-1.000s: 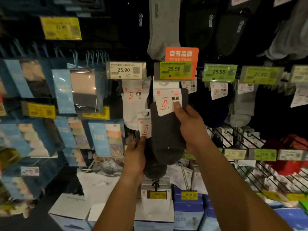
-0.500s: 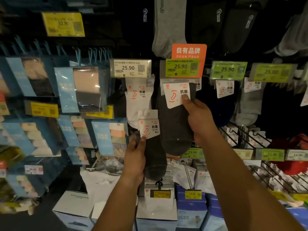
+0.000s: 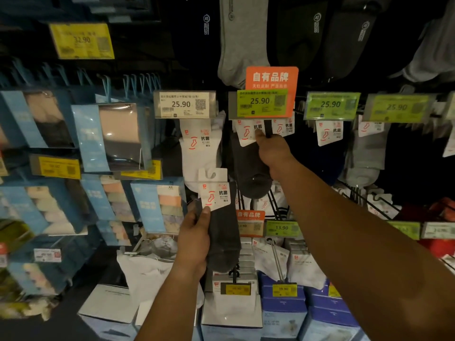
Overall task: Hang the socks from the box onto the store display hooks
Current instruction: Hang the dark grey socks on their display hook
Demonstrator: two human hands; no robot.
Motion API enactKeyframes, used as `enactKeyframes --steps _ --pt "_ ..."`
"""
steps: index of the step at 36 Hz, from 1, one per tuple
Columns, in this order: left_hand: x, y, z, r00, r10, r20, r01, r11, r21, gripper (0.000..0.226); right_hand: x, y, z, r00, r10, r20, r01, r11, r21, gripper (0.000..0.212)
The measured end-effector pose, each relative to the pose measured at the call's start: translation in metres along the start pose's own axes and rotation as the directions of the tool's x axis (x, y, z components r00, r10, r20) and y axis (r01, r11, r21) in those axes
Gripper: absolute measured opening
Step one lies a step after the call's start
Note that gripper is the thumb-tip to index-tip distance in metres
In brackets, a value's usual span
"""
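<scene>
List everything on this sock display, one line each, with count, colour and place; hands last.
Dark grey sock pack: one, white card on top, at the hook under the orange sign, pinched by the right hand.
Second dark grey pack: one, lower centre, off the hooks, held by the left hand.
White socks: one hanging group, left of the dark pack.
Grey socks: one group, right.
25.90 price tags: four; one white, three green, in a row.
Orange sign: one, top centre.
Blue boxed packs: several, left.
Blue boxes: several, bottom.
Left hand: grips the second pack.
Right hand: raised, pinching the card.
</scene>
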State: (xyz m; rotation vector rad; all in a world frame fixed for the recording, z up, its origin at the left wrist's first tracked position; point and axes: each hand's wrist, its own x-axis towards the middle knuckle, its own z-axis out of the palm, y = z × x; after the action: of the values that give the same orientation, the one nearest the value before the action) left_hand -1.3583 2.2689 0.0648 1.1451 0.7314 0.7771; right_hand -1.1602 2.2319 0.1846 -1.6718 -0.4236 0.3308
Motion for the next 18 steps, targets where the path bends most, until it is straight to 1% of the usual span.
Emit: enactKeyframes --steps 3,5,6,8,9,10,11,13,15,16,18 --pt "-0.001 0.0 -0.003 1.0 0.015 -0.016 -0.015 1.0 0.013 0.022 0.001 0.004 0.001 1.0 -0.027 -0.004 0.026 0.999 -0.033 0.047" --pt "-0.002 0.0 -0.003 1.0 0.019 -0.021 -0.019 1.0 0.016 0.022 0.003 0.008 0.001 1.0 -0.03 0.008 0.03 0.996 -0.08 0.049" --pt "-0.003 0.0 -0.003 1.0 0.02 -0.019 -0.02 1.0 0.014 0.023 0.0 0.01 0.0 0.999 -0.033 -0.01 0.032 0.993 -0.113 0.052" --pt "-0.004 0.0 -0.003 0.999 0.037 -0.003 -0.037 0.999 0.009 0.024 -0.006 0.02 -0.002 0.989 -0.107 -0.099 0.086 0.976 -0.199 0.056" --pt "-0.004 0.0 -0.003 0.999 0.049 0.012 -0.05 0.999 0.007 0.024 -0.012 0.026 -0.003 0.974 -0.173 -0.144 0.135 0.961 -0.242 0.055" --pt "-0.004 0.0 -0.002 0.998 0.06 0.028 -0.06 0.998 0.003 0.025 -0.026 0.031 -0.004 0.958 -0.229 -0.174 0.182 0.95 -0.252 0.05" --pt "-0.004 0.0 -0.001 0.997 0.066 0.045 -0.066 0.998 0.0 0.024 -0.042 0.039 -0.004 0.95 -0.26 -0.175 0.216 0.948 -0.235 0.043" --pt "-0.004 0.004 0.002 0.994 0.079 0.071 -0.078 0.997 -0.015 0.024 -0.078 0.057 -0.001 0.96 -0.261 -0.097 0.241 0.954 -0.18 0.035" --pt "-0.003 0.009 0.009 0.991 0.09 0.103 -0.088 0.996 -0.026 0.025 -0.103 0.071 0.004 0.976 -0.214 0.034 0.216 0.968 -0.126 0.038" --pt "-0.002 0.012 0.014 0.988 0.096 0.121 -0.091 0.995 -0.042 0.027 -0.106 0.078 0.009 0.978 -0.196 0.077 0.202 0.975 -0.088 0.04" --pt "-0.001 0.02 0.025 0.982 0.101 0.162 -0.085 0.991 -0.104 0.027 -0.107 0.084 0.014 0.981 -0.175 0.077 0.179 0.983 -0.038 0.038"
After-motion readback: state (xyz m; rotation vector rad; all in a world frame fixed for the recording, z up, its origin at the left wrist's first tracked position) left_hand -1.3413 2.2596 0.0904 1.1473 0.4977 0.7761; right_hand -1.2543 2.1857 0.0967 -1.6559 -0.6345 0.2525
